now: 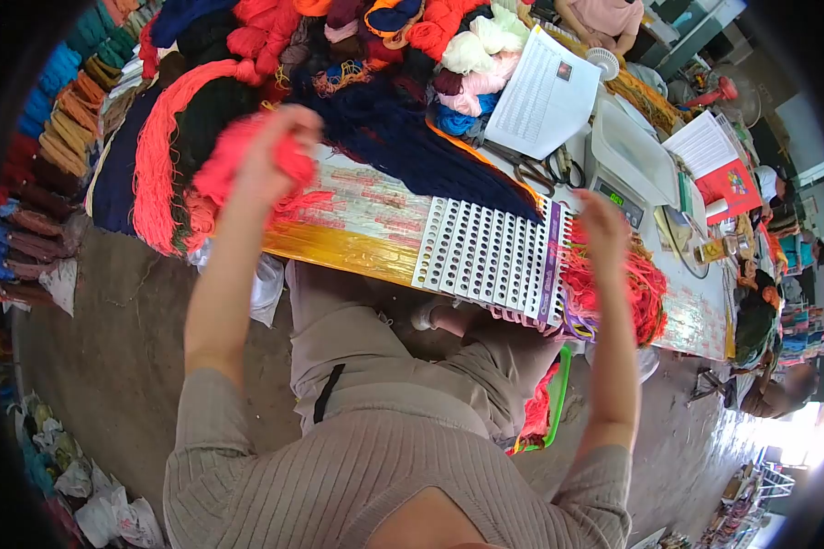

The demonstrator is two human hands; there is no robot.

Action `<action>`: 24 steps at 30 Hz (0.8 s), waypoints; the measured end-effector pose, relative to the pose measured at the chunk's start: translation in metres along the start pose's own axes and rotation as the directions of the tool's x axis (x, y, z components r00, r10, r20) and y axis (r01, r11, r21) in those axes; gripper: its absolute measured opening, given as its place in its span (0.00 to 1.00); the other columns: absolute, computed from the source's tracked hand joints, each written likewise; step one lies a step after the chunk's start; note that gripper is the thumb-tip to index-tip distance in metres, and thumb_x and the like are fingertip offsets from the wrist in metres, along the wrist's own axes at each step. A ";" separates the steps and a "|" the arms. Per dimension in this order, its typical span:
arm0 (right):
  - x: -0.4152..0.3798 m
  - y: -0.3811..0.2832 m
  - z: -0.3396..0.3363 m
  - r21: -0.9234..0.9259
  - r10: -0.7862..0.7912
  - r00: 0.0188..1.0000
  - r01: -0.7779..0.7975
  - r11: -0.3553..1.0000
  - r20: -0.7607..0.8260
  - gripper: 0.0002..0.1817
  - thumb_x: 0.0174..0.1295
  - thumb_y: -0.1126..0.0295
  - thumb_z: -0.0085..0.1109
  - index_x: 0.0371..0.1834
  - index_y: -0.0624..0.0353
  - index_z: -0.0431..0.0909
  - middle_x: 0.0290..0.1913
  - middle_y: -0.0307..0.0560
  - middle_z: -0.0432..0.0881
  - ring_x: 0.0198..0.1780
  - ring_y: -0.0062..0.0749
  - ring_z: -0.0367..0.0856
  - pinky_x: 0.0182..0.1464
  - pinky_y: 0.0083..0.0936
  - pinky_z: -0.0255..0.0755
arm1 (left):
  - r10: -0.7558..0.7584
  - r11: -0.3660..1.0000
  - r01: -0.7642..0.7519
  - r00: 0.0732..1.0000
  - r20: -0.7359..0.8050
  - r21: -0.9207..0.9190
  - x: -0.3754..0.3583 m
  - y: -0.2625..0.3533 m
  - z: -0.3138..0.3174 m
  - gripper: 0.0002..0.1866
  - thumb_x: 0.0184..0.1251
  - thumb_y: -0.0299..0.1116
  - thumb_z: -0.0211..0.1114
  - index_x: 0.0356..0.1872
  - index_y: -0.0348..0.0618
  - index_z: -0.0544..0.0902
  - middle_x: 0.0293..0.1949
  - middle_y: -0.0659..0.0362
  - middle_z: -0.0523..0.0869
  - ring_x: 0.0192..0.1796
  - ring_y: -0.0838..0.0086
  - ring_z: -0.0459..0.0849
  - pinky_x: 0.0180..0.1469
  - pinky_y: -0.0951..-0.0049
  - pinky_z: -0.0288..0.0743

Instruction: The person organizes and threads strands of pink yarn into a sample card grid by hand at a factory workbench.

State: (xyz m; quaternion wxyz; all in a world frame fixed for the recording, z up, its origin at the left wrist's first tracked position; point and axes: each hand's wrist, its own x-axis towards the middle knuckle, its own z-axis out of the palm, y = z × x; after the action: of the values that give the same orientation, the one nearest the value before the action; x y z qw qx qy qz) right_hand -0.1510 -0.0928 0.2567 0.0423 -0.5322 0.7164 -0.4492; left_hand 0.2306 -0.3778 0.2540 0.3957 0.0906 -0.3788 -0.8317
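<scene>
My left hand [279, 151], blurred by motion, is closed on a bundle of coral-pink yarn [233, 160] at the table's left part. Beside it hangs a longer coral-pink skein [160, 156] over the table edge. My right hand [604, 229] is raised over the right end of the punched white thread cards [485, 252], fingers drawn together; what they hold, if anything, I cannot tell. Under that wrist lies a tangle of red and orange threads [645, 288], next to the cards' purple printed strip [551, 261]. A dark navy skein [403, 137] stretches across the table to the cards.
Scissors [568, 169] lie behind the cards near a printed sheet [545, 91], a scale [618, 201] and a clear plastic tub [645, 151]. Heaped yarn [439, 37] covers the back. A green basket [560, 398] stands below the table. Another person [604, 20] sits across.
</scene>
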 end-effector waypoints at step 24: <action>0.011 0.006 0.175 0.360 0.280 0.818 -0.493 0.792 0.503 0.07 0.62 0.74 0.55 0.40 0.66 0.77 0.29 0.42 0.80 0.26 0.20 0.78 0.27 0.13 0.69 | -0.547 0.773 0.620 0.759 -0.352 0.136 -0.008 -0.175 0.024 0.17 0.70 0.41 0.55 0.51 0.41 0.77 0.36 0.63 0.80 0.23 0.83 0.70 0.24 0.80 0.69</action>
State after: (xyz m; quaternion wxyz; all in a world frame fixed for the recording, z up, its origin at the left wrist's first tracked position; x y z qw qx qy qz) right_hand -0.0657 -0.2064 0.1531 0.4192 -0.4275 0.6524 -0.4646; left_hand 0.1219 -0.2888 0.1470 0.1519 0.3747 -0.3674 -0.8376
